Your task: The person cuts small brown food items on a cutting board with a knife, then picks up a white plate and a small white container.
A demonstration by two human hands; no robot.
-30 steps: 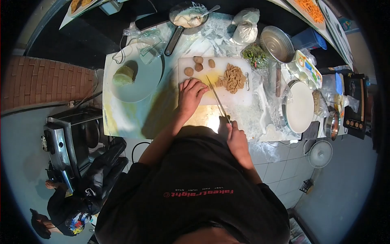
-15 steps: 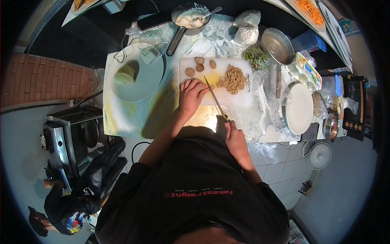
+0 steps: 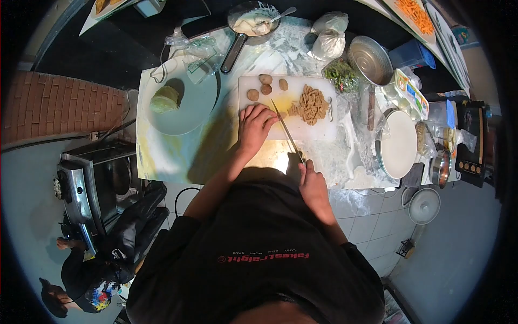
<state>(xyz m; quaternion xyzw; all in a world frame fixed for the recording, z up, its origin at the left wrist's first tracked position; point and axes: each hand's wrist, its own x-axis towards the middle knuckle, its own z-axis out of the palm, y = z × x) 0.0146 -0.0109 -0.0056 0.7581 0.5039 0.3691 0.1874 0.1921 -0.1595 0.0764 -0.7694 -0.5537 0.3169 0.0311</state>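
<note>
On the white cutting board [image 3: 324, 130], my left hand [image 3: 256, 127] has its fingers bent and drawn together, pressing on a small brown meatball piece [image 3: 283, 115] mostly covered by the fingertips. My right hand [image 3: 314, 186] grips the handle of a long kitchen knife [image 3: 288, 133]. The blade points away from me across the board, its edge close beside my left fingertips. Beyond my left hand lie several whole brown meatballs [image 3: 252, 95]. Right of the blade is a heap of brown cut strips [image 3: 312, 106].
A blue-grey plate [image 3: 183, 121] with a cabbage piece [image 3: 164, 99] stands left. Behind are a pan [image 3: 234, 51] of white batter and bagged greens [image 3: 340, 76]. A white plate [image 3: 399, 144] and metal bowl [image 3: 369, 60] are right. Another person [image 3: 89, 275] is at lower left.
Both hands, the knife and the food on the board hold nearly the same positions. Only a slight shift of the camera view shows.
</note>
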